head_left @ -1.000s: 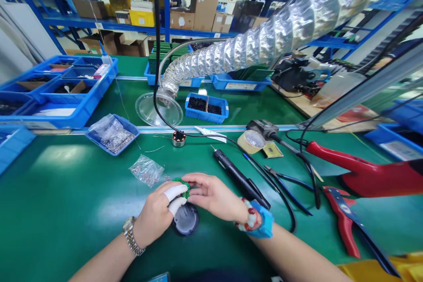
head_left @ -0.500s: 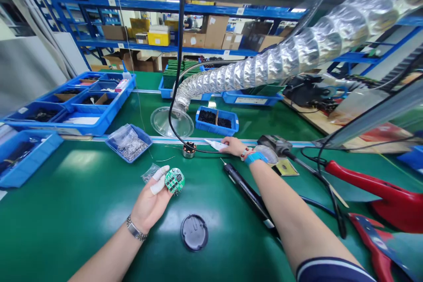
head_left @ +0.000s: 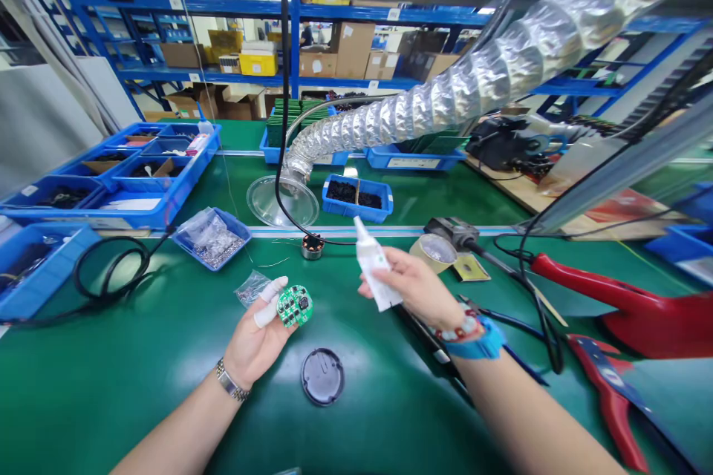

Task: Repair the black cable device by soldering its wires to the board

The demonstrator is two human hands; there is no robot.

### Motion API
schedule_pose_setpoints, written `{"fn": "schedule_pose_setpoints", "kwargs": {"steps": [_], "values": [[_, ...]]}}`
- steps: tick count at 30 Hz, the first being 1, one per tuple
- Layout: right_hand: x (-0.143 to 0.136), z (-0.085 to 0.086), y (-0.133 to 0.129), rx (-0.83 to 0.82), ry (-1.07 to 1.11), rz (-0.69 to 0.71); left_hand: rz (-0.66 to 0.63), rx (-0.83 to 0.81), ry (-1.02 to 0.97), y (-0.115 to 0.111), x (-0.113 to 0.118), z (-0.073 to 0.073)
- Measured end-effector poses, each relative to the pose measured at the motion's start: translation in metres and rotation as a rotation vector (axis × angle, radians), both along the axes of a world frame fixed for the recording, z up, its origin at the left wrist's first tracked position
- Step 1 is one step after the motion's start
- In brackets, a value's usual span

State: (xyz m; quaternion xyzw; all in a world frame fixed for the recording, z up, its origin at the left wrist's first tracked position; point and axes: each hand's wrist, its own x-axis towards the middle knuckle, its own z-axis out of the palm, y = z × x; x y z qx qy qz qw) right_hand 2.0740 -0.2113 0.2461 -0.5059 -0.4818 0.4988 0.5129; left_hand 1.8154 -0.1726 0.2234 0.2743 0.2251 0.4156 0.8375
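Observation:
My left hand (head_left: 257, 338), with white finger cots on some fingers, is closed on a round green circuit board (head_left: 295, 306) by its edge. The board's face with dark chips is turned up. My right hand (head_left: 409, 283) grips a white squeeze tube (head_left: 374, 267), its nozzle pointing up and away from me. Between my hands and nearer to me, a round black plastic cap (head_left: 323, 377) lies on the green mat. A small motor stator with copper windings (head_left: 313, 247) stands farther back. Partly under my right hand lies a black electric screwdriver (head_left: 426, 334).
A blue tray of small metal parts (head_left: 242, 228) and a clear plastic bag (head_left: 249, 289) lie on the left. A clear fume hood (head_left: 261, 208) hangs on a silver duct (head_left: 390, 117). Red-handled cutters (head_left: 621, 423), a solder roll (head_left: 440, 249) and a coiled black cable (head_left: 145, 260) lie around.
My right hand has lifted the white tube off the mat and brought it nearer to me, nozzle up. A black cable now shows at the left. My left hand still holds the board.

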Motion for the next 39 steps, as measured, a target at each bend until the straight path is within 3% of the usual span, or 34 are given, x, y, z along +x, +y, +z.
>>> {"fn": "schedule_pose_setpoints", "kwargs": {"steps": [5, 10, 14, 17, 20, 24, 28, 33, 36, 39], "values": [[-0.041, -0.006, -0.024, -0.118, 0.228, 0.218, -0.101, 0.170, 0.113, -0.012, 0.003, 0.000], [-0.061, -0.015, -0.035, -0.188, 0.265, 0.347, -0.071, 0.411, 0.215, -0.016, 0.004, -0.001], [-0.065, -0.011, -0.045, -0.214, 0.388, 0.395, -0.033, 0.414, 0.238, -0.015, 0.006, -0.002], [-0.069, -0.013, -0.050, -0.088, 0.581, 0.315, 0.128, 0.313, 0.146, -0.014, 0.010, -0.001], [-0.087, -0.026, -0.050, 0.034, 0.631, 0.122, 0.225, 0.242, 0.091, -0.015, 0.014, 0.000], [-0.126, -0.047, -0.039, 0.056, 0.536, -0.147, 0.154, 0.229, 0.076, -0.027, 0.017, -0.002], [-0.148, -0.049, -0.022, 0.032, 0.545, -0.229, 0.059, 0.291, 0.131, -0.038, 0.017, -0.004], [-0.124, -0.034, -0.008, 0.126, 0.512, -0.372, 0.184, 0.395, 0.200, -0.032, 0.011, -0.001], [-0.101, -0.028, -0.010, 0.196, 0.431, -0.409, 0.248, 0.296, 0.184, -0.024, 0.010, 0.001], [-0.094, -0.029, -0.023, 0.206, 0.300, -0.334, 0.178, 0.141, 0.119, -0.021, 0.011, 0.002]]}}
